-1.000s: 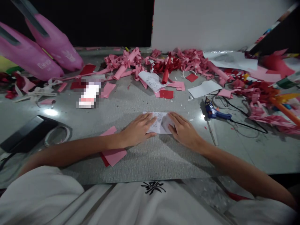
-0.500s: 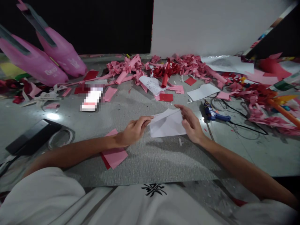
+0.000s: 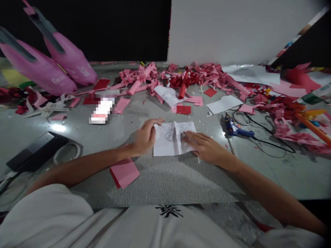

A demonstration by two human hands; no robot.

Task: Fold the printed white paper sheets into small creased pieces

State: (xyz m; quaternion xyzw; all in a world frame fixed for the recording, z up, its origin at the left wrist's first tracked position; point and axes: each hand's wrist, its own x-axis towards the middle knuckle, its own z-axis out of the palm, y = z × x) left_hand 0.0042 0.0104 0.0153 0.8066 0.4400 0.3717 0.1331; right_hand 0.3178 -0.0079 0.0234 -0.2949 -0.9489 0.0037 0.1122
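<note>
On the grey flat counter (image 3: 160, 189), a white rectangular paper sheet (image 3: 165, 147) lies between the left hand (image 3: 144, 138) and right hand (image 3: 208, 147). Left of it, nearer the near edge, lies a pink rectangular paper piece (image 3: 127, 173); right of it, a blue pistol-shaped glue gun (image 3: 236, 130). Pink crumpled paper strips (image 3: 213, 74) lie behind, along the far edge.

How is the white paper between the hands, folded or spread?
Spread, but creased: the white paper shows a drawn face, a crease running between left hand and right hand. Any fold underneath is hidden.
</note>
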